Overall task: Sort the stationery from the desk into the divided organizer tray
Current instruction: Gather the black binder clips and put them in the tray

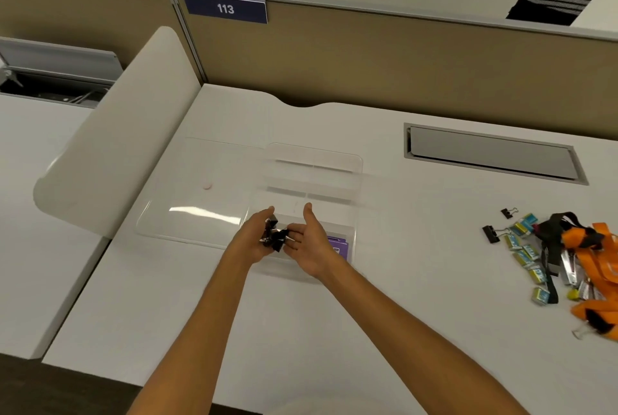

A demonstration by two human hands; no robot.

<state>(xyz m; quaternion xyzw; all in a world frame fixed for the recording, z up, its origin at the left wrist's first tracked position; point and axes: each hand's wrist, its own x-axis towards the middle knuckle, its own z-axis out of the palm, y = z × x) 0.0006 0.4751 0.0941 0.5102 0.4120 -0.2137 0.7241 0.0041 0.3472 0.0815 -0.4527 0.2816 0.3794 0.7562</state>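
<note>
While both your forearms stretch forward and converge over the near edge of the clear organizer tray (187,214), your left hand (255,242) is curled round a bunch of black binder clips (274,234), gripping them just above the tray's near middle. Your right hand (312,245) faces it, palm turned inward and thumb pointing up. Its fingers are only loosely bent, their tips touching the bunch, and it grasps nothing. Beneath that hand, purple packets (339,247) lie in the tray's near right compartment. A small pink dot (207,186) shows in the tray's wide left section. Well to the right of the tray, on the white desk (301,321), lie two loose binder clips (491,234), small blue and yellow boxes (523,226) and a tangle of orange lanyards (598,249). Beyond the tray to the right sits a grey cable hatch (491,155).
</note>
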